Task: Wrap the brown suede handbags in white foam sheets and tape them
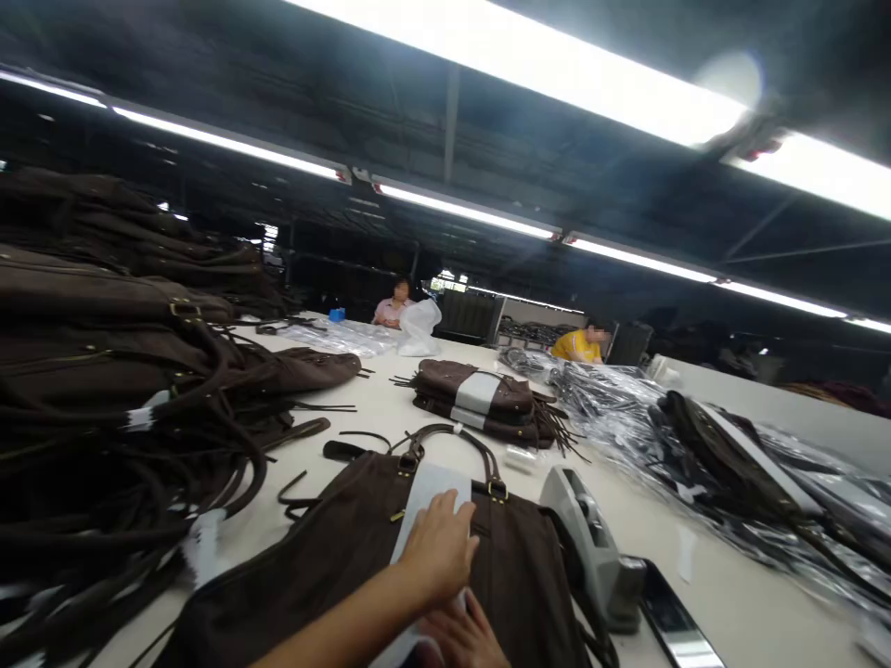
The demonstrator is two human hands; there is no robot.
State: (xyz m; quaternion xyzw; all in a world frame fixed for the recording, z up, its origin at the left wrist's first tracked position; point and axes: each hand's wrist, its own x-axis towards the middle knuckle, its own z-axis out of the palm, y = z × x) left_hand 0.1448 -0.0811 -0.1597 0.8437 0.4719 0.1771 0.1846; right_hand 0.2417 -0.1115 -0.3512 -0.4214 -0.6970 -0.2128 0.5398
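Observation:
A dark brown handbag lies flat in front of me, its two looped handles pointing away. Down its middle runs a pale paper strip. My left hand is open, its stretched fingers lying flat on the strip. Just below it, my right hand has its fingers bent at the strip's near part, partly hidden by the left hand and forearm. A grey tape dispenser stands at the bag's right side. Beside it lies a dark phone-like device.
Brown bags are piled high on the left. Two stacked, strip-wrapped bags lie farther back on the white table. Plastic-covered bags spread along the right. Two people, one in a pink top and one in yellow, are beyond.

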